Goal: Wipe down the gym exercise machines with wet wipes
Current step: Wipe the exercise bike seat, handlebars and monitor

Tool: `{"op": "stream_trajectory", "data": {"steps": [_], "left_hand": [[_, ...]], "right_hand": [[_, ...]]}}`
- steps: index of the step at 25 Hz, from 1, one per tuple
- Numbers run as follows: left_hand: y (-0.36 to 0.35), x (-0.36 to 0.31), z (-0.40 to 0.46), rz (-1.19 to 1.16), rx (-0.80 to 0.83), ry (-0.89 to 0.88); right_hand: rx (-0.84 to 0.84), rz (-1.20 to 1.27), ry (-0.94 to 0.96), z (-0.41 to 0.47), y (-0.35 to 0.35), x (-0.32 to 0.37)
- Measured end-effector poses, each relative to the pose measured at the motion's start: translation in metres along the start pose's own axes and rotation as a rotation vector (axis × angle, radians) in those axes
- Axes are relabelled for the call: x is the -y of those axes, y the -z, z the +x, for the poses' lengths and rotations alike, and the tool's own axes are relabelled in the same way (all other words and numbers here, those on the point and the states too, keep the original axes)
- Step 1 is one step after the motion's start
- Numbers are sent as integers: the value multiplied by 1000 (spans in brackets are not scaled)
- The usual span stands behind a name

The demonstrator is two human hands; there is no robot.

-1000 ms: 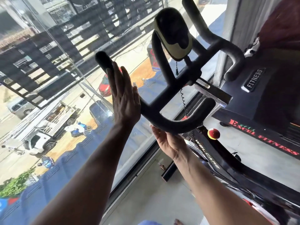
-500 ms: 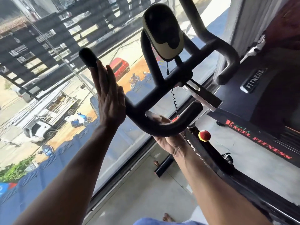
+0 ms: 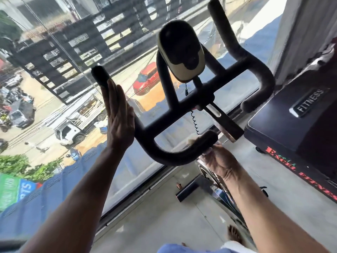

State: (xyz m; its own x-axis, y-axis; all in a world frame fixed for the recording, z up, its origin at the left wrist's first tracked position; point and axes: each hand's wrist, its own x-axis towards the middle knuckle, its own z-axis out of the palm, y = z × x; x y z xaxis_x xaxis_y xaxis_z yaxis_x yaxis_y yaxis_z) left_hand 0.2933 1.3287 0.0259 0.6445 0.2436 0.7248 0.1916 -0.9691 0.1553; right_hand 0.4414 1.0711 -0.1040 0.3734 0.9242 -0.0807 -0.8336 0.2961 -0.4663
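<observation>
Handlebar (image 3: 160,154) foam fills my view, its near loop curving from my left hand (image 3: 119,123) round to my right hand (image 3: 221,161). My left fingers are straight and together, flat against the left bar, tips just under its capped end, much as they were a second ago. My right hand has slid along since then: earlier it sat under the middle of the curve, now it is at the loop's stub end, fingers curled up around the foam. A pale scrap shows at my fingertips (image 3: 207,152) and another on top of the bar; it may be the wipe (image 3: 191,141), but the blur keeps me from being sure. The console (image 3: 180,52) stands above the crossbar, higher and nearer the centre of my view than before, and more of the far right bar shows. The treadmill (image 3: 291,128) marked FITNESS lies to the right. Below, my bare foot (image 3: 234,234) rests on the floor (image 3: 155,216).
</observation>
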Motion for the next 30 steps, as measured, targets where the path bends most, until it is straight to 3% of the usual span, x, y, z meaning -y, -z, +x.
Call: {"op": "stream_trajectory", "data": {"steps": [3, 6, 9, 12, 16, 22, 27, 30], "left_hand": [[1, -2, 0, 39, 32, 71], [3, -17, -4, 23, 96, 251], [4, -36, -17, 1, 149, 356], [1, -63, -44, -64, 188, 484], [-4, -87, -72, -136, 203, 569], [-7, -88, -71, -138, 160, 588], [-6, -88, -71, -130, 148, 581], [-7, -86, -73, -127, 133, 541]], "right_hand": [[-15, 61, 71, 8, 10, 9], [-22, 170, 45, 16, 2, -8], [-196, 63, 50, 39, -21, -15], [-258, 198, 162, 76, -49, 0], [-109, 231, 179, 101, -55, -4], [222, 60, -21, 111, -73, -63], [242, -5, -88, 118, -80, -75], [219, 138, -55, 117, -69, -41]]}}
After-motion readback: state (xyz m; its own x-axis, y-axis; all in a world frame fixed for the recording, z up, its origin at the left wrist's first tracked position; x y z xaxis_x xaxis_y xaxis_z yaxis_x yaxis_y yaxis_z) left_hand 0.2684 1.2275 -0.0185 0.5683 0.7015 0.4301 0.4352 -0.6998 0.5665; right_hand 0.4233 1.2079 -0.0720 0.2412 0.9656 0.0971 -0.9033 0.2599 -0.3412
